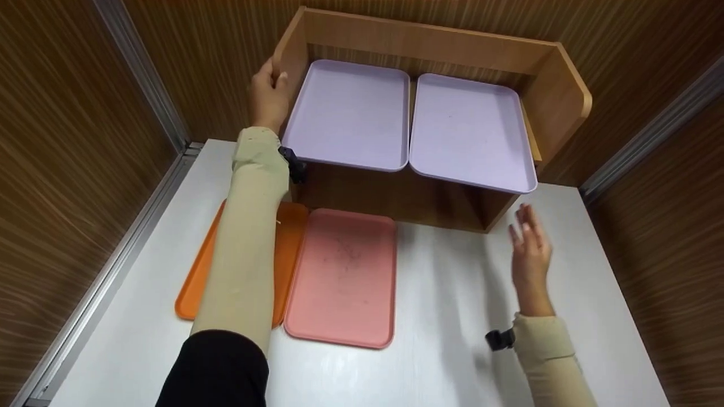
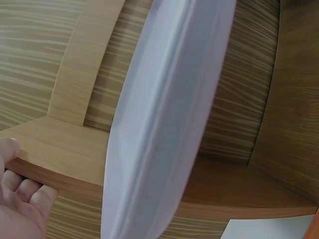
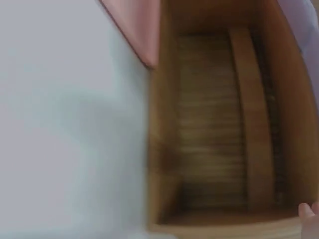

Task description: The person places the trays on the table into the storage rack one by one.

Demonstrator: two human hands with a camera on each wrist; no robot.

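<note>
My left hand [image 1: 268,97] grips the left side panel of a wooden shelf unit [image 1: 430,25]. In the left wrist view, the thumb of this hand [image 2: 22,211] lies on one face of the panel and the fingers curl on the other. On the upper board lie two lilac trays, a left one [image 1: 350,113] and a right one [image 1: 472,133], side by side, with their front edges jutting past the board. My right hand [image 1: 531,254], fingers extended and holding nothing, is in front of the unit's lower right corner. Only its fingertips show in the blurred right wrist view.
On the white table [image 1: 441,339], a pink tray [image 1: 345,277] with dark marks lies in front of the unit. An orange tray [image 1: 291,243] beside it is partly hidden by my left arm. Wood-grain walls [image 1: 68,141] stand behind and on both sides.
</note>
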